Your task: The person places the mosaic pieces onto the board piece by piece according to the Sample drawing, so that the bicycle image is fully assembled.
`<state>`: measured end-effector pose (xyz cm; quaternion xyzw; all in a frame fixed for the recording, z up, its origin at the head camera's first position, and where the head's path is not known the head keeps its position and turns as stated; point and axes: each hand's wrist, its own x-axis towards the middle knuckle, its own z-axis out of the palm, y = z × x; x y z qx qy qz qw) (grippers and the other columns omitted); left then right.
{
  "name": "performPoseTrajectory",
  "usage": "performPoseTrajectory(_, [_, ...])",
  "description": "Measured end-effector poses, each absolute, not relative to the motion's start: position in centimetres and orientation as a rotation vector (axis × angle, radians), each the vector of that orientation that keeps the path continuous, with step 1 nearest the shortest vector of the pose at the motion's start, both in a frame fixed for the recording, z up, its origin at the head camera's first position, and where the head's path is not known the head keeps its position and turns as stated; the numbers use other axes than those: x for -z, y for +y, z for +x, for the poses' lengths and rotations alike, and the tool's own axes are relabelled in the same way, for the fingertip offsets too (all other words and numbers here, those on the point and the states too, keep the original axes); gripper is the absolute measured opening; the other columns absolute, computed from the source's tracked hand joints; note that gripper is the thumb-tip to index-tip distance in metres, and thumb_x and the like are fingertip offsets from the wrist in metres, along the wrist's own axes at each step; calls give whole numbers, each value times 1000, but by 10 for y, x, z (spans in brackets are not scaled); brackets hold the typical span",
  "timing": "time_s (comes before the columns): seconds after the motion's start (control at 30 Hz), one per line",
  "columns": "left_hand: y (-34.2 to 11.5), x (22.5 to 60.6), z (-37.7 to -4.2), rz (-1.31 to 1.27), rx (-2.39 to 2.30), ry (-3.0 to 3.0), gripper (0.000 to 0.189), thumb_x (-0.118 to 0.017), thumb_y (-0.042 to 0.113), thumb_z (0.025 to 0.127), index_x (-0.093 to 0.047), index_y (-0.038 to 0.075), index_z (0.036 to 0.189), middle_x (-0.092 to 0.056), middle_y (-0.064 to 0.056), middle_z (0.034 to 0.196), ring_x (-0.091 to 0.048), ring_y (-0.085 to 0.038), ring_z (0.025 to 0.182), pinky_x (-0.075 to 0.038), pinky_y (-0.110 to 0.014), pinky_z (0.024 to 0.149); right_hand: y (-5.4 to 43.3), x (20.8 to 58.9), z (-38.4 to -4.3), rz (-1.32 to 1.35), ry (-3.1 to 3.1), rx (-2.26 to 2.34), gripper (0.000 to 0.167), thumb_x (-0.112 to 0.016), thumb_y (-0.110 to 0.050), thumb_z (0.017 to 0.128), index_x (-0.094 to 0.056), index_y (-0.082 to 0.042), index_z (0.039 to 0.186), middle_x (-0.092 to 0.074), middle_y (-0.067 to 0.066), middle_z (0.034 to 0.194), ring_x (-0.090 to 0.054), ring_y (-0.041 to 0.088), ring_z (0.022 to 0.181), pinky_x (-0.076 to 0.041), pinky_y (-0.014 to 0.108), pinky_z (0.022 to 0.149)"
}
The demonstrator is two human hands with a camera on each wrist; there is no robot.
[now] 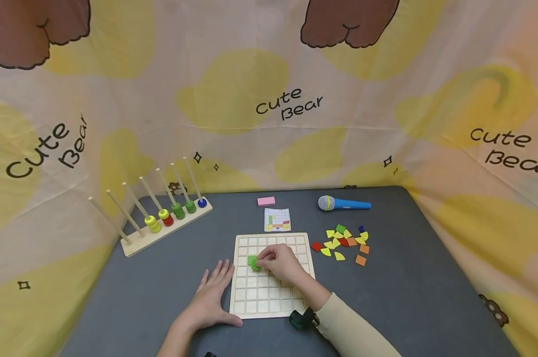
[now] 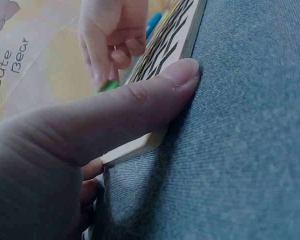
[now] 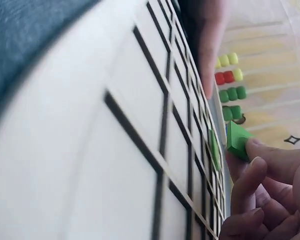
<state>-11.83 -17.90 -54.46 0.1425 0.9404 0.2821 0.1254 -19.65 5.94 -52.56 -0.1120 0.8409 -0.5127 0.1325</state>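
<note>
A pale wooden grid board [image 1: 246, 296] lies at the middle of the dark table. Above its left part, my right hand [image 1: 281, 264] pinches a green square tile [image 3: 236, 140] between thumb and fingers. Another green tile [image 3: 215, 150] sits on the grid just beside it. My left hand [image 1: 211, 298] rests at the board's left side with fingers spread and fairly straight. Its fingertips are right by the left edge, and the thumb [image 2: 140, 100] reaches along the near left corner. The left fingers are partly hidden behind the thumb in the left wrist view.
Right of the board lie scattered yellow, orange, red, green and blue pieces [image 1: 338, 256]. Behind the board are a pattern card [image 1: 277, 213], a pink block [image 1: 266, 202] and a blue toy microphone [image 1: 351, 204]. A wooden peg stand [image 1: 137, 246] with coloured beads stands at the left.
</note>
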Motion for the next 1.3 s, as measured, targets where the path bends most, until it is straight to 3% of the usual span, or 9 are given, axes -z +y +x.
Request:
performPoseTrajectory(0.5, [-181, 548, -120, 404, -793, 2747, 142, -89, 70, 50, -24, 9, 161, -12, -12, 170, -4, -31, 158, 1, -59, 123, 40, 528, -188, -317, 2635, 1334, 8, -79, -23, 88, -76, -20, 81, -66, -12, 70, -58, 6, 65, -46, 25, 61])
performPoseTrajectory(0.93, [-180, 545, -120, 396, -809, 2736, 142, -90, 69, 51, -23, 9, 161, -10, -11, 170, -3, -30, 158, 2, -58, 124, 34, 533, -185, -382, 2781, 1135, 9, -81, -23, 86, -75, -22, 80, -61, -15, 66, -53, 3, 62, -42, 24, 56])
performPoseTrajectory(1.3, [-180, 546, -121, 391, -805, 2740, 143, -90, 69, 49, -24, 9, 161, -12, -11, 170, -3, -30, 158, 2, -58, 123, 48, 512, -188, -373, 2648, 1269, 5, -79, -24, 88, -76, -20, 90, -63, -10, 75, -56, 9, 67, -45, 26, 57])
